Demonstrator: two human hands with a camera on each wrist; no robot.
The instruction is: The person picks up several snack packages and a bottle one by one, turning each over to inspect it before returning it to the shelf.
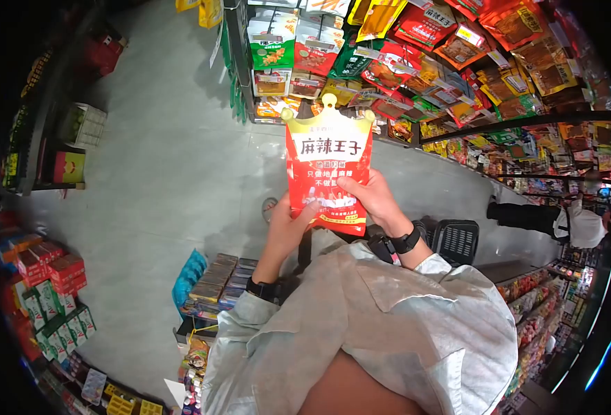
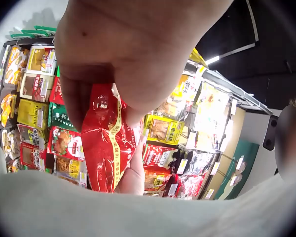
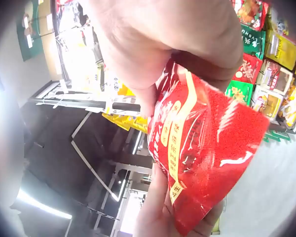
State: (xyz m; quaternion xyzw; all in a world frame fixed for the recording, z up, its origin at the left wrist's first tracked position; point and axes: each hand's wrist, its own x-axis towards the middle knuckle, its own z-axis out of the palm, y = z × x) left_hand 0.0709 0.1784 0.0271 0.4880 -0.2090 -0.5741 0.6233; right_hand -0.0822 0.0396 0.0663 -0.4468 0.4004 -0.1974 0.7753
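A red packet [image 1: 329, 162] with a yellow crown-shaped top is held upright in front of the body, its printed face toward the head camera. The left hand [image 1: 289, 225] grips its lower left edge, thumb on the front. On the right edge the right hand [image 1: 378, 197] pinches it, thumb also across the front. Close up in the left wrist view, the left hand [image 2: 133, 49] holds the red packet [image 2: 101, 143] by its side. The right wrist view shows the right hand [image 3: 172, 29] over the packet's [image 3: 207, 143] bottom and side. Fingers behind the packet are mostly hidden.
Shelves of hanging snack bags [image 1: 402, 69] stand ahead and to the right. Grey floor [image 1: 174, 138] extends on the left, with stacked boxes [image 1: 53, 270] beyond it. A black basket [image 1: 456, 241] lies right of the hands, and a person in white [image 1: 586, 227] is at far right.
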